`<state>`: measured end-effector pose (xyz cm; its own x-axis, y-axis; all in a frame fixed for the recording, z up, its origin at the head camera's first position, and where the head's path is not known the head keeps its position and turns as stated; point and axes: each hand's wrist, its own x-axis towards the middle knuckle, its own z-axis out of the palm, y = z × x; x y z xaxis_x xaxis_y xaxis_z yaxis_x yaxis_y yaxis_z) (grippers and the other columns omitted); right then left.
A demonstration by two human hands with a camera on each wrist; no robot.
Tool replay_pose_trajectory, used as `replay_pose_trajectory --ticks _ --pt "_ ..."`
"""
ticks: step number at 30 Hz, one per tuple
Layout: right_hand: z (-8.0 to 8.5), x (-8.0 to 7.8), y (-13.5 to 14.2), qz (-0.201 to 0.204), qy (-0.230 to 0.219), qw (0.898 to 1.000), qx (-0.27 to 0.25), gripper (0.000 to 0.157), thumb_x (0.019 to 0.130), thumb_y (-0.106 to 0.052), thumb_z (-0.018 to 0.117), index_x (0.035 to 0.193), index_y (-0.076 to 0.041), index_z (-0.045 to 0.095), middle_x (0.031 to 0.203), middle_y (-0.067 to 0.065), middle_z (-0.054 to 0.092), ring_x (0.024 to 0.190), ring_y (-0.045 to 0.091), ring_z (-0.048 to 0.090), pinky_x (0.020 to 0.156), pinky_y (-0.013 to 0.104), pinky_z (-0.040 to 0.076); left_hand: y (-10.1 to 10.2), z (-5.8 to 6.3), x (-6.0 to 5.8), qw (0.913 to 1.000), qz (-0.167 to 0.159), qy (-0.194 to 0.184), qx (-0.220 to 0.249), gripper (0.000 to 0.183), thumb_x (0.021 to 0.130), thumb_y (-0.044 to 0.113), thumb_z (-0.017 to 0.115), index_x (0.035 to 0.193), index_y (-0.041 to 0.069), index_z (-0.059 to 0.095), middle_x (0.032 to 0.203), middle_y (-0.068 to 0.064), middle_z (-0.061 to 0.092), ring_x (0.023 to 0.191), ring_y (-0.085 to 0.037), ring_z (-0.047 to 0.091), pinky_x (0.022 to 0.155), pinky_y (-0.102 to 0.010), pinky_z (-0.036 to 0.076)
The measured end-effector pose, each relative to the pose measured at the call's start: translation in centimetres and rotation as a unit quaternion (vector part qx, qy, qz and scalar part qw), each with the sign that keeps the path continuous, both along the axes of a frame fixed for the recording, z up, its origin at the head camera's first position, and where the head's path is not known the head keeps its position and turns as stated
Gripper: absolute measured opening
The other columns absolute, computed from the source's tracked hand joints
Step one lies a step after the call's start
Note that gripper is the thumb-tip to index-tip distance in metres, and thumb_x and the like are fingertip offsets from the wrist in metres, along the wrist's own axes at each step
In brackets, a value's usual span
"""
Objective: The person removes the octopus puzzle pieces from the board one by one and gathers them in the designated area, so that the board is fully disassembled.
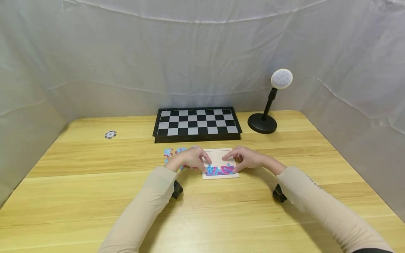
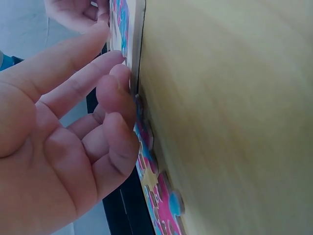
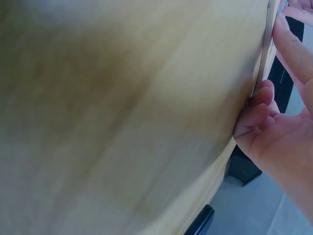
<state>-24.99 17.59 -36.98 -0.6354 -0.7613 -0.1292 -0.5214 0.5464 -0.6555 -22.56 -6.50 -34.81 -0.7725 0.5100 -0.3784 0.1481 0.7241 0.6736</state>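
Observation:
A pale puzzle tray [image 1: 220, 177] lies flat on the table. Along its near side runs a row of blue, pink and purple jigsaw pieces [image 1: 219, 170]; the tray's far part shows bare. My left hand [image 1: 192, 157] is at the tray's left side, thumb and forefinger stretched onto the left end of the row. From the right side, my right hand [image 1: 249, 159] rests its thumb at the row's right end, its forefinger over the bare part. In the left wrist view, the other left fingers [image 2: 117, 147] curl loosely beside the tray, near loose jigsaw pieces [image 2: 164, 200].
More loose jigsaw pieces [image 1: 168, 152] lie left of the tray, partly behind my left hand. A black-framed checkered board [image 1: 197, 123] stands behind it. A round-headed device on a black stand [image 1: 262, 123] is at back right, a poker chip [image 1: 110, 134] at left.

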Motion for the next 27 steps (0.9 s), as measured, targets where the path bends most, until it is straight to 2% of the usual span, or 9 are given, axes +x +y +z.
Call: replay_pose_trajectory --ticks 15,27 --pt "-0.16 0.09 -0.02 0.035 -0.019 0.999 -0.027 0.036 0.076 -0.006 0.069 0.112 -0.003 0.061 0.085 0.007 0.047 0.073 0.02 0.037 0.062 0.025 0.033 0.26 -0.25 -0.06 0.9998 0.017 0.004 0.005 0.019 0.076 0.006 0.069 0.095 0.006 0.067 0.058 -0.002 0.051 0.04 -0.009 0.034 0.038 -0.02 0.026" --pt "-0.02 0.3 -0.23 0.056 -0.035 0.998 -0.022 0.03 0.078 -0.002 0.066 0.108 -0.003 0.064 0.084 0.007 0.042 0.074 0.019 0.036 0.062 0.024 0.031 0.44 -0.39 -0.25 0.9998 0.021 0.005 0.005 0.015 0.076 0.005 0.069 0.091 0.005 0.067 0.061 -0.002 0.053 0.042 -0.01 0.037 0.04 -0.019 0.029"
